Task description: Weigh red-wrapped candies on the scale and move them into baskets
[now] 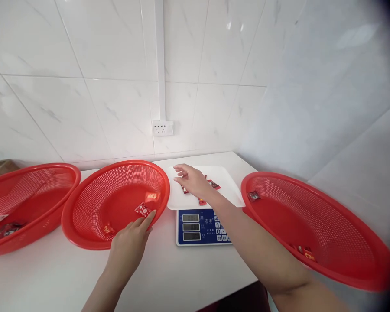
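Work judged part-done: shiny red packets [215,184] lie on the white plastic tray [229,182], others in red mesh baskets [117,177]; right hand's [196,182] fingers apart, left hand's [128,242] grip unclear.

Free air high above the white tray [229,193]; right forearm [263,247] across the scale [205,236], red baskets [121,184] [341,247] either side.

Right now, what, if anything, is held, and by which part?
The left hand is at the right end of a small red, white-dotted packet; grip cannot be told. The right hand holds nothing visible.
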A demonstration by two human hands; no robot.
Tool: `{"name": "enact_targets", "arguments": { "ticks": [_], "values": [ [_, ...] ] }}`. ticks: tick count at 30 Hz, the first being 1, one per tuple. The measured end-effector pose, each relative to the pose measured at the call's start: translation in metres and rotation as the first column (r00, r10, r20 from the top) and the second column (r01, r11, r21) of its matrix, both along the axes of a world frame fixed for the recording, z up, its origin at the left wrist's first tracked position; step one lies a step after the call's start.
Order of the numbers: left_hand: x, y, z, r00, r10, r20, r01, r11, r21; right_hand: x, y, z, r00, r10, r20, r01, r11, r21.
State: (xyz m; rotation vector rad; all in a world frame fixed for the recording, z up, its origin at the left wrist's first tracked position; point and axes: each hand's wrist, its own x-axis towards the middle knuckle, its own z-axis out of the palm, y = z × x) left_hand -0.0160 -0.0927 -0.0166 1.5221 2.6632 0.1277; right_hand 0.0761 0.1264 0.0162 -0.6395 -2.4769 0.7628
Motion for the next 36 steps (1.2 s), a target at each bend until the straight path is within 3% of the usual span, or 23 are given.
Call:
{"name": "enact_targets", "arguments": {
  "ticks": [3,8,15,22,27,29,32,34,36],
  "values": [
    [0.000,0.001,0.002,1.000,0.004,0.017,-0.004,1.000,-0.002,0.002,0.006,-0.012,0.983,-0.085,0.161,0.072,0.994,0.085],
    [-0.002,0.002,0.000,1.000,0.019,0.019,-0.019,1.000,-0.003,0.009,0.012,-0.032,0.955,-0.121,0.271,0.086,0.987,0.138],
    [-0.005,-0.005,-0.001,0.999,0.012,0.050,-0.012,1.000,-0.005,0.005,0.010,-0.025,0.945,-0.118,0.305,0.089,0.990,0.109],
    [-0.001,-0.013,0.010,0.994,0.027,0.108,-0.016,0.995,-0.096,0.008,0.019,-0.028,0.978,-0.087,0.188,0.088,0.996,0.003],
    [0.003,-0.013,0.007,0.992,0.032,0.122,-0.022,0.996,-0.087,-0.004,-0.001,-0.007,1.000,-0.002,-0.003,0.002,0.998,-0.070],
    [0.001,-0.015,0.004,0.987,0.032,0.156,-0.025,0.999,-0.046,-0.010,-0.011,0.001,0.991,0.105,-0.078,-0.112,0.990,-0.090],
    [-0.014,-0.025,0.008,0.969,0.002,0.249,-0.044,0.986,0.162,-0.014,-0.010,0.004,0.986,0.165,-0.009,-0.164,0.986,0.040],
    [-0.039,-0.038,0.016,0.979,0.050,0.198,-0.123,0.920,0.373,-0.012,0.003,-0.003,0.992,0.054,0.112,-0.072,0.985,0.158],
    [-0.077,-0.054,0.022,0.969,0.245,0.023,-0.218,0.811,0.543,-0.008,0.020,-0.013,0.980,-0.055,0.193,0.013,0.976,0.217]
  ]
}}
